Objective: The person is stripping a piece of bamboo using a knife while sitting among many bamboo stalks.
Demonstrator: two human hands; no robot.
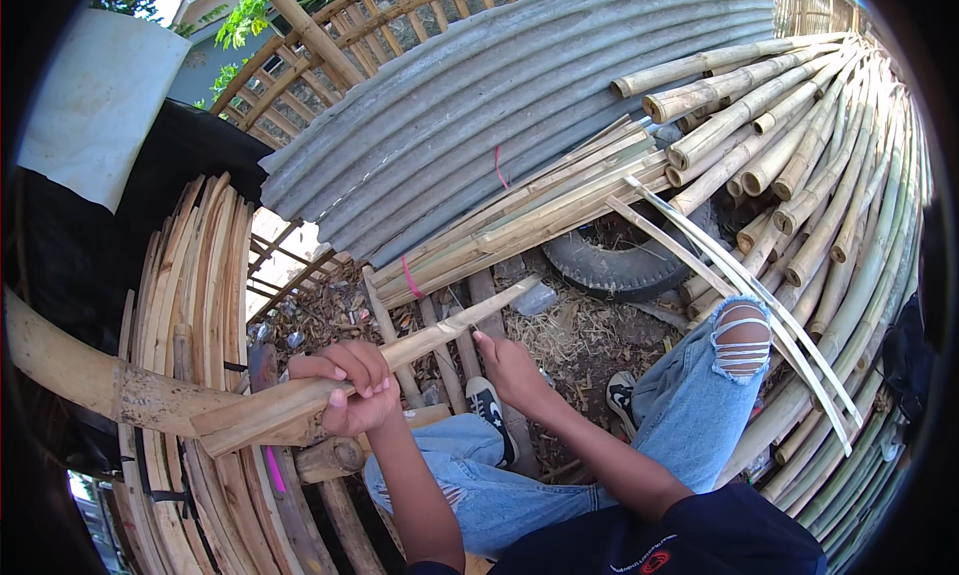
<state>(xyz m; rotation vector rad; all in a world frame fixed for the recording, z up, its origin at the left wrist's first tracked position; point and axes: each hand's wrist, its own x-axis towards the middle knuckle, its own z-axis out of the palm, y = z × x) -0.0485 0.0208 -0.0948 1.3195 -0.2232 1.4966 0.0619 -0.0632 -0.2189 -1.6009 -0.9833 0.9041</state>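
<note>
A long split bamboo slat (pixel 440 337) slants across the middle, its broad end at the lower left and its narrow end up toward the right. My left hand (pixel 355 383) is wrapped round it near the broad end. That end overlaps a thick bamboo piece (pixel 150 400) coming in from the left edge. My right hand (pixel 514 373) is closed in a fist just below the slat's narrower half, thumb toward it. A thin line shows near that thumb, but what the fist holds is mostly hidden. Two pale thin bamboo strips (pixel 764 297) lean beside my bent knee.
Split slats (pixel 205 285) are stacked at left, and a tied slat bundle (pixel 529 220) lies ahead. Corrugated metal sheeting (pixel 519 85) stands behind it. Many bamboo poles (pixel 859 195) fill the right. A tyre (pixel 619 265) lies on the littered ground, near my shoes (pixel 489 415).
</note>
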